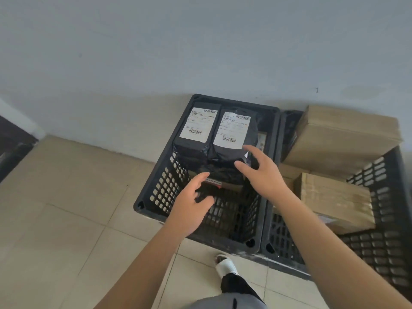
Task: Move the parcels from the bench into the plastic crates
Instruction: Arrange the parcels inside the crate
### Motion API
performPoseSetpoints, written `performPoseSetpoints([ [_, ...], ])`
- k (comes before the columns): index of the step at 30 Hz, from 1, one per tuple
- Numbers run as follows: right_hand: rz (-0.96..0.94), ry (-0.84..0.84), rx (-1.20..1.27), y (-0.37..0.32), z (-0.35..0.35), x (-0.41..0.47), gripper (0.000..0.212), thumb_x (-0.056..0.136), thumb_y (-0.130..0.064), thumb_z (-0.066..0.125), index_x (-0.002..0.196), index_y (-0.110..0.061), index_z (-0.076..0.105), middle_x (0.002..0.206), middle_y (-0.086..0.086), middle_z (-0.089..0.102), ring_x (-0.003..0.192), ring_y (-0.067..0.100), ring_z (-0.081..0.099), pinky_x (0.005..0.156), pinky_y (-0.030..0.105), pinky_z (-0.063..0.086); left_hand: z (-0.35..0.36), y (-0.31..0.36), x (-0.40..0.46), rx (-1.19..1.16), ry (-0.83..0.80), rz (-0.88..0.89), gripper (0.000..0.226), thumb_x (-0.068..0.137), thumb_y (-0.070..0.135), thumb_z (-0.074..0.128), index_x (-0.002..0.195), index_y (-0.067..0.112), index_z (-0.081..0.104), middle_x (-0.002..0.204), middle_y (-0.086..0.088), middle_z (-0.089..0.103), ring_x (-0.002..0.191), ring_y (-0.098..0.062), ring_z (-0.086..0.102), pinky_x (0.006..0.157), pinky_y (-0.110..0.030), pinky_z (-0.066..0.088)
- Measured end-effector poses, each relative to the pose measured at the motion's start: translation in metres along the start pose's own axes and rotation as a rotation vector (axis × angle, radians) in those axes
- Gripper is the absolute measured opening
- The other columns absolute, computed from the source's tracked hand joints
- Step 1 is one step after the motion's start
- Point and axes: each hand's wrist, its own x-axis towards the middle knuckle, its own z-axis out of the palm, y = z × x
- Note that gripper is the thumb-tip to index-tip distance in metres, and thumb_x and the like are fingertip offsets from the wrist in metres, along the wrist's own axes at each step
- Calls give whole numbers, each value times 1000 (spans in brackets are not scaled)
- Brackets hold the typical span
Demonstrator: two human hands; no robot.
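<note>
Reaching: both bare arms stretch forward and down over the left crate [156, 197], a black plastic one with lattice walls standing on the tiled floor [66, 208] against the wall [200, 41].
Left grip: the left hand [189, 206] hovers above the near half of the left crate, fingers spread and loosely bent, holding nothing.
Right grip: the right hand [265, 172] hangs over the crate's right side, fingers apart and relaxed, holding nothing; its fingertips [246, 148] lie at the near right corner of the right black parcel, though contact cannot be told.
Parcels by the grip: the left black parcel [196, 128] and the right black parcel [234, 132] lie side by side, touching, at the far end of the left crate, white labels with barcodes facing up. Both sit beyond the two hands; the left hand is well short of them.
Lower layer: darker wrapped parcels [223, 175] lie under those two, between the hands, partly hidden.
Right crate [379, 219]: a second black crate stands just beside the first, their rims touching.
Boxes: a large cardboard box [343, 139] leans over the right crate's far end; a smaller cardboard box [334, 197] rests inside nearer the camera.
Below: a foot in a white slipper [225, 266] stands on the floor by the crates' near edge.
</note>
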Motion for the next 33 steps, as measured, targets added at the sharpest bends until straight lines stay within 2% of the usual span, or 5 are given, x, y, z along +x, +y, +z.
performPoseSetpoints([
  [5, 74, 222, 246, 4, 12, -103, 40, 101, -33, 65, 140, -30, 58, 141, -13, 58, 135, 12, 51, 116, 39, 41, 2, -7, -63, -208, -78, -13, 43, 101, 12, 61, 127, 46, 54, 135, 22, 58, 130, -2, 54, 115, -30, 40],
  [12, 162, 424, 375, 15, 46, -249, 24, 101, -25, 64, 124, -26, 68, 115, -10, 71, 110, 8, 65, 90, 26, 51, 20, -39, -146, -390, -176, 2, 32, 100, 10, 64, 113, 40, 67, 115, 16, 73, 112, -1, 66, 96, -24, 52],
  [16, 205, 549, 424, 37, 47, -321, 18, 99, -23, 66, 115, -29, 72, 108, -10, 75, 100, 5, 70, 94, 33, 56, 46, -43, -189, -399, -277, 3, 32, 100, 6, 63, 114, 34, 69, 114, 11, 74, 110, -6, 69, 93, -26, 56],
  [27, 221, 966, 609, 96, -25, -457, 15, 98, -14, 67, 102, -25, 77, 85, -9, 77, 88, 14, 71, 90, 41, 58, 153, 17, -265, -299, -566, 96, 28, 98, 7, 64, 113, 29, 72, 110, 6, 76, 109, -12, 71, 99, -37, 58],
  [33, 236, 1104, 703, 157, -100, -518, 14, 98, -15, 68, 106, -23, 76, 91, -2, 76, 101, 29, 71, 96, 48, 57, 263, 66, -302, -229, -681, 141, 29, 97, 4, 63, 111, 26, 73, 111, -1, 75, 111, -21, 70, 98, -41, 59],
])
